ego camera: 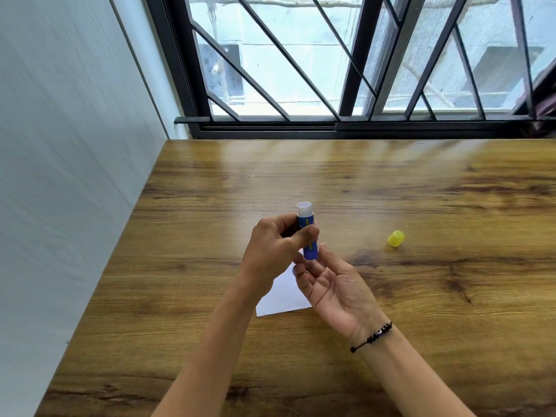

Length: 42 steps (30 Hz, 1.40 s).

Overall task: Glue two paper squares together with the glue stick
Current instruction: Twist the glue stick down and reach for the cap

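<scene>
While my left hand (278,242) pinches the blue glue stick (307,233) upright by its barrel, my right hand (328,284) lies open, palm up, with its fingertips at the stick's base, probably to twist the glue out. White glue already stands above the rim; wind too far and I judge it could snap or smear in lumps. Directly under my hands lies white paper (282,296), mostly hidden by my wrists, so I cannot tell whether both squares are there. Off to the right of my right hand, the yellow cap (396,238) lies on its side on the wooden table (451,326) and could roll away.
</scene>
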Each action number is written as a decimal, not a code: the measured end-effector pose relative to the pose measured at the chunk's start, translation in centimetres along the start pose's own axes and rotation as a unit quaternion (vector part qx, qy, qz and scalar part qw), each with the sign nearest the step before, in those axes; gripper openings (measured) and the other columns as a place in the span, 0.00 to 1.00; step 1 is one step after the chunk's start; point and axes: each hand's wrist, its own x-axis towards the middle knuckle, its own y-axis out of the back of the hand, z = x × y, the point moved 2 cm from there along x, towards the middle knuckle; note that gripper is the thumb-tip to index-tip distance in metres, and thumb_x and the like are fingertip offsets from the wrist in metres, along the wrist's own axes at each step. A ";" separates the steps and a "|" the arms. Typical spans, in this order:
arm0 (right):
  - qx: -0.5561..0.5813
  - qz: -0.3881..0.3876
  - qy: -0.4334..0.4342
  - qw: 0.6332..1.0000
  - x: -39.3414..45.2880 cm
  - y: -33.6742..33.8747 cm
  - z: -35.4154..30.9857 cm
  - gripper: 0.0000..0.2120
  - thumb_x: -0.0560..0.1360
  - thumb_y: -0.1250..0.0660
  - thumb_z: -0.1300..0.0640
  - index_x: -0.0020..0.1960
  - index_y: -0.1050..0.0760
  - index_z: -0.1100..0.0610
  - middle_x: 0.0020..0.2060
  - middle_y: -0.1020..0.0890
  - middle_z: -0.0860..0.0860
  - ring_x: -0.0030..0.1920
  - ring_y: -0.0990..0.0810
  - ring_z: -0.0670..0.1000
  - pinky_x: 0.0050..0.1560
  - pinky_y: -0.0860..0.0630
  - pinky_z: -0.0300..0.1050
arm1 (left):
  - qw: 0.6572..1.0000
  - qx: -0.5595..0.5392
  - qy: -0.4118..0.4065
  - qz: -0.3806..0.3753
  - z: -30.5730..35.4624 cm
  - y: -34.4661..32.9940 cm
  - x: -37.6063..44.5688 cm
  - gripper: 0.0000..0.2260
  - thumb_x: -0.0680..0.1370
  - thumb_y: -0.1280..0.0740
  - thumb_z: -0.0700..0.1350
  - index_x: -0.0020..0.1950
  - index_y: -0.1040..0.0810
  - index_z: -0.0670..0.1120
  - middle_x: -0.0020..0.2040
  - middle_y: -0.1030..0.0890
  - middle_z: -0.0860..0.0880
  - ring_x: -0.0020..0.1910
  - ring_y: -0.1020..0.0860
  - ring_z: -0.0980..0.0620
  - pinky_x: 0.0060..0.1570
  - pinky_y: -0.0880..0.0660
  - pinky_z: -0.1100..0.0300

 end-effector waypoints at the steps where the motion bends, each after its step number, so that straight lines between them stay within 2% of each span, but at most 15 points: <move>1: -0.046 0.010 0.006 0.999 -0.1 0.2 -0.2 0.14 0.74 0.37 0.54 0.52 0.26 0.64 0.38 0.18 0.59 0.32 0.20 0.51 0.32 0.21 0.39 | 1.000 -0.005 0.001 -0.003 0.0 0.1 0.0 0.03 0.74 0.33 0.41 0.40 0.21 0.46 0.37 0.19 0.47 0.39 0.20 0.53 0.42 0.22 0.62; 3: -0.198 0.028 0.051 0.979 -0.4 0.6 -1.2 0.12 0.76 0.38 0.54 0.54 0.27 0.62 0.41 0.19 0.59 0.33 0.21 0.51 0.33 0.22 0.39 | 1.000 -0.005 0.004 -0.009 0.0 0.3 0.1 0.04 0.76 0.35 0.42 0.42 0.23 0.46 0.37 0.20 0.49 0.36 0.21 0.57 0.39 0.25 0.69; 5: -0.410 0.050 0.140 0.900 -0.9 0.9 -2.9 0.07 0.75 0.36 0.57 0.52 0.27 0.58 0.42 0.21 0.56 0.34 0.23 0.50 0.33 0.24 0.39 | 1.000 0.013 0.013 -0.022 -0.1 0.6 0.2 0.04 0.77 0.37 0.44 0.43 0.24 0.46 0.35 0.21 0.50 0.34 0.23 0.59 0.38 0.27 0.69; 6: -0.517 0.070 0.198 0.830 -1.1 1.1 -3.9 0.05 0.75 0.35 0.58 0.50 0.26 0.56 0.41 0.21 0.53 0.34 0.23 0.49 0.35 0.24 0.41 | 0.999 0.031 0.017 -0.031 -0.3 0.6 0.2 0.06 0.78 0.38 0.45 0.44 0.25 0.45 0.34 0.23 0.50 0.33 0.24 0.59 0.38 0.27 0.68; 8: -0.681 0.115 0.313 0.652 -1.3 1.5 -6.2 0.04 0.73 0.34 0.60 0.48 0.24 0.55 0.37 0.22 0.47 0.35 0.25 0.48 0.39 0.26 0.40 | 0.996 0.073 0.021 -0.044 -0.6 0.4 0.2 0.10 0.78 0.40 0.47 0.46 0.26 0.40 0.33 0.28 0.49 0.32 0.29 0.55 0.36 0.30 0.62; 10: -0.780 0.146 0.360 0.491 -1.0 2.1 -8.3 0.06 0.73 0.34 0.62 0.49 0.22 0.57 0.40 0.22 0.49 0.41 0.26 0.51 0.46 0.28 0.41 | 0.993 0.107 0.017 -0.052 -0.9 0.2 0.1 0.13 0.78 0.40 0.50 0.48 0.26 0.39 0.33 0.31 0.49 0.33 0.33 0.52 0.37 0.33 0.56; 11: -0.816 0.158 0.348 0.433 -0.7 2.6 -9.1 0.07 0.73 0.35 0.62 0.51 0.22 0.57 0.45 0.22 0.52 0.47 0.26 0.54 0.50 0.29 0.44 | 0.991 0.121 0.013 -0.054 -0.9 0.0 0.1 0.14 0.78 0.40 0.51 0.48 0.26 0.40 0.33 0.32 0.50 0.33 0.34 0.52 0.37 0.35 0.54; 13: -0.869 0.180 0.284 0.363 0.1 4.0 -10.6 0.12 0.75 0.37 0.62 0.57 0.24 0.55 0.54 0.24 0.55 0.56 0.30 0.56 0.56 0.31 0.46 | 0.988 0.146 0.007 -0.057 -0.9 -0.2 0.1 0.14 0.77 0.39 0.52 0.47 0.26 0.40 0.31 0.34 0.51 0.31 0.36 0.53 0.36 0.36 0.55; 16: -0.900 0.177 0.205 0.341 1.0 5.4 -11.6 0.17 0.76 0.40 0.64 0.62 0.27 0.52 0.55 0.26 0.54 0.56 0.31 0.57 0.57 0.30 0.46 | 0.985 0.161 0.005 -0.059 -0.8 -0.5 0.1 0.14 0.77 0.38 0.52 0.46 0.26 0.41 0.31 0.34 0.51 0.31 0.36 0.53 0.34 0.37 0.57; 21: -0.889 0.179 0.238 0.347 1.3 5.7 -12.0 0.15 0.73 0.41 0.70 0.55 0.23 0.59 0.49 0.23 0.57 0.51 0.25 0.60 0.48 0.30 0.46 | 0.984 0.167 0.003 -0.060 -0.8 -1.0 0.1 0.11 0.77 0.37 0.51 0.45 0.25 0.42 0.32 0.33 0.50 0.32 0.35 0.52 0.35 0.37 0.57; 26: -0.891 0.196 0.208 0.353 1.5 5.7 -13.0 0.14 0.73 0.41 0.69 0.56 0.25 0.60 0.52 0.22 0.58 0.52 0.24 0.59 0.46 0.32 0.43 | 0.985 0.160 0.005 -0.059 -0.8 -1.4 0.1 0.10 0.77 0.36 0.50 0.45 0.24 0.43 0.31 0.33 0.51 0.32 0.35 0.53 0.35 0.37 0.60; 30: -0.920 0.183 0.176 0.298 1.5 5.4 -12.6 0.13 0.72 0.42 0.71 0.53 0.27 0.63 0.51 0.23 0.59 0.54 0.26 0.58 0.51 0.29 0.45 | 0.985 0.159 0.002 -0.063 -0.7 -1.6 0.1 0.10 0.76 0.36 0.50 0.45 0.23 0.44 0.32 0.33 0.51 0.34 0.34 0.52 0.36 0.37 0.58; 38: -0.946 0.171 0.159 0.226 2.0 4.8 -12.6 0.11 0.72 0.44 0.72 0.49 0.29 0.61 0.50 0.22 0.58 0.53 0.26 0.57 0.43 0.33 0.42 | 0.987 0.150 0.005 -0.062 -0.7 -1.4 0.0 0.07 0.76 0.36 0.51 0.39 0.25 0.51 0.31 0.32 0.52 0.33 0.34 0.53 0.36 0.36 0.58; 40: -0.936 0.155 0.189 0.254 1.8 4.8 -13.0 0.10 0.73 0.43 0.70 0.49 0.27 0.60 0.49 0.20 0.57 0.53 0.27 0.56 0.43 0.30 0.43 | 0.987 0.149 0.004 -0.061 -0.6 -1.4 0.1 0.06 0.76 0.36 0.51 0.40 0.25 0.52 0.32 0.32 0.51 0.34 0.33 0.53 0.37 0.35 0.58; 42: -0.888 0.125 0.249 0.366 1.1 4.0 -13.2 0.08 0.74 0.38 0.64 0.50 0.24 0.58 0.45 0.19 0.53 0.48 0.25 0.51 0.42 0.30 0.35 | 0.988 0.143 0.006 -0.058 -0.6 -1.3 0.1 0.06 0.76 0.36 0.50 0.41 0.24 0.50 0.33 0.31 0.50 0.35 0.32 0.52 0.38 0.35 0.57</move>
